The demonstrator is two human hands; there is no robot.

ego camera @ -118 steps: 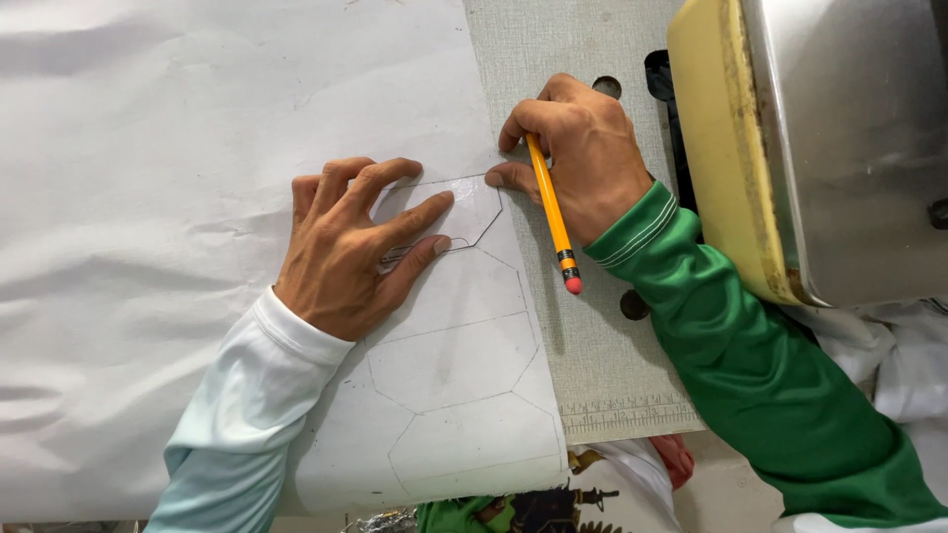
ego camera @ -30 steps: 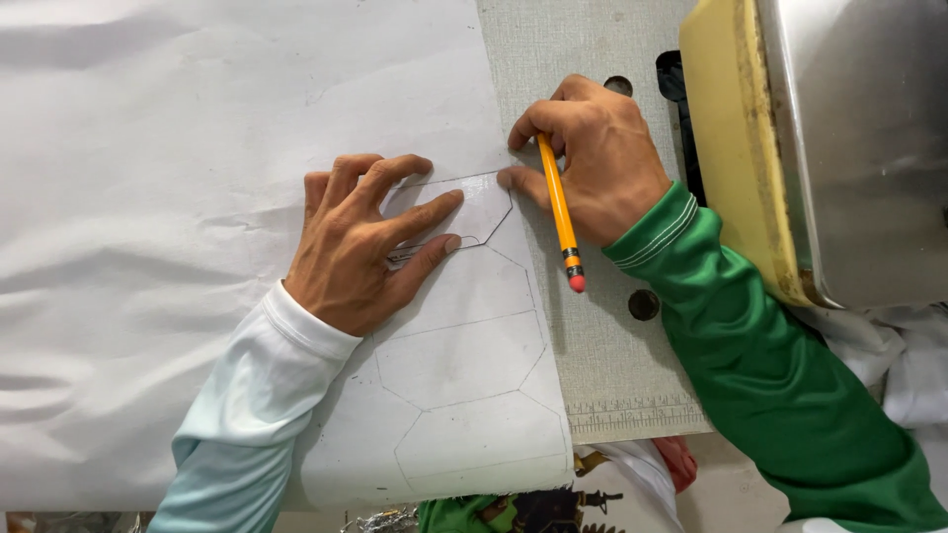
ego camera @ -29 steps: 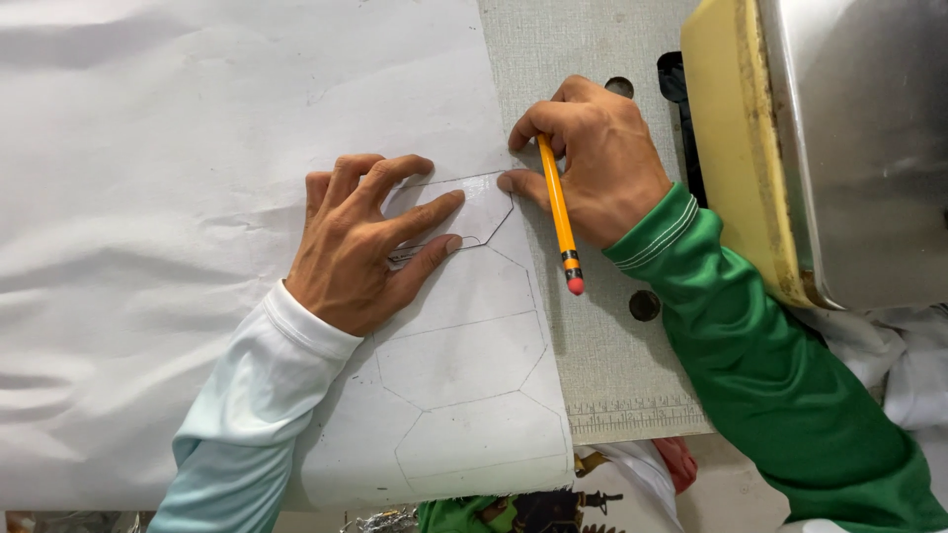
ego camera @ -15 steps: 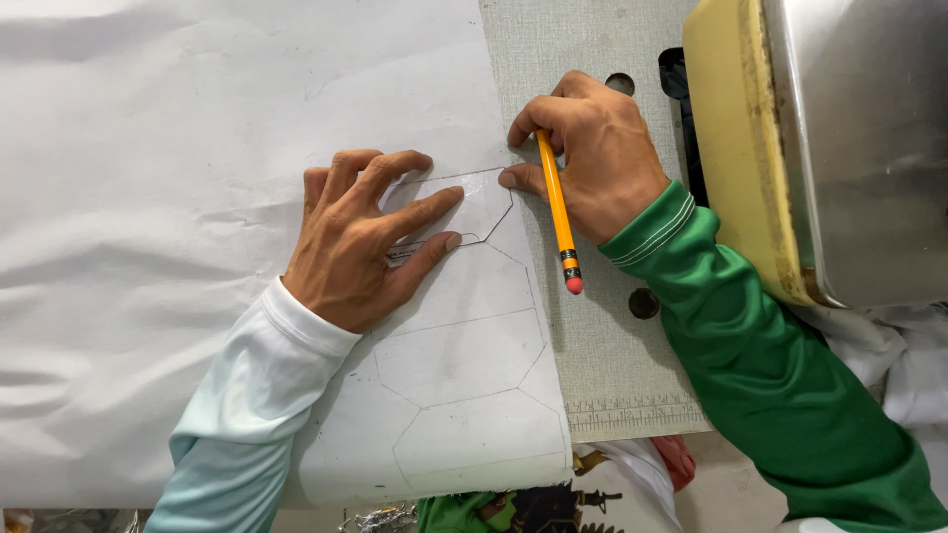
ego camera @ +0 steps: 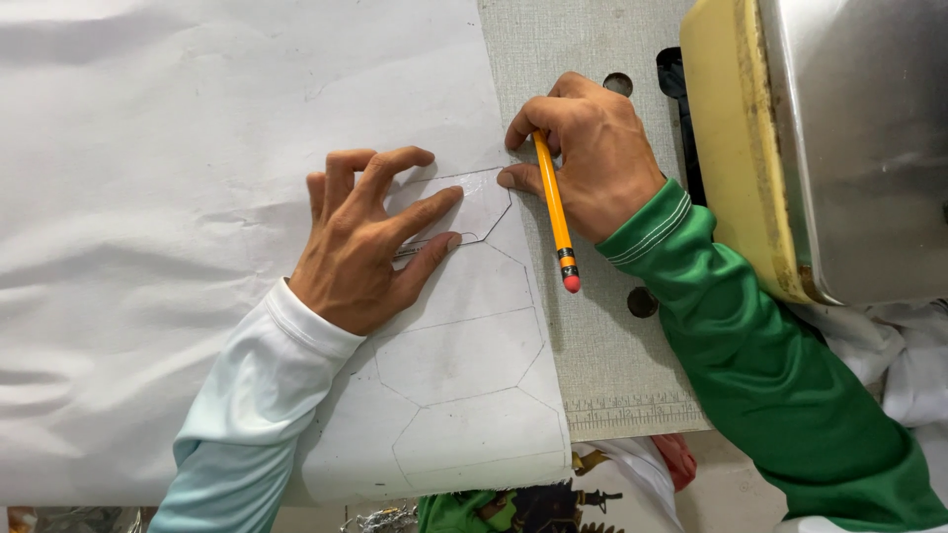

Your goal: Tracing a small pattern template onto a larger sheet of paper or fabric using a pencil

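Note:
My left hand point(ego camera: 370, 242) presses flat on a clear hexagonal template point(ego camera: 474, 202) that lies on a large white sheet point(ego camera: 197, 197). Its fingers spread over the template's left part. My right hand point(ego camera: 588, 153) grips a yellow pencil point(ego camera: 555, 212) with a pink eraser end, its tip at the template's upper right edge. Below the template, pencilled hexagon outlines point(ego camera: 459, 360) run down the sheet toward its near edge.
A grey textured table top point(ego camera: 592, 345) with round holes and a ruler strip at its near edge lies under the sheet. A yellow and metal sewing machine body point(ego camera: 820, 138) stands at the right. White cloth point(ego camera: 908, 355) and scraps sit below the table edge.
My right hand and the pencil have shifted slightly along the template's upper right edge. My left hand stays pressed in the same place.

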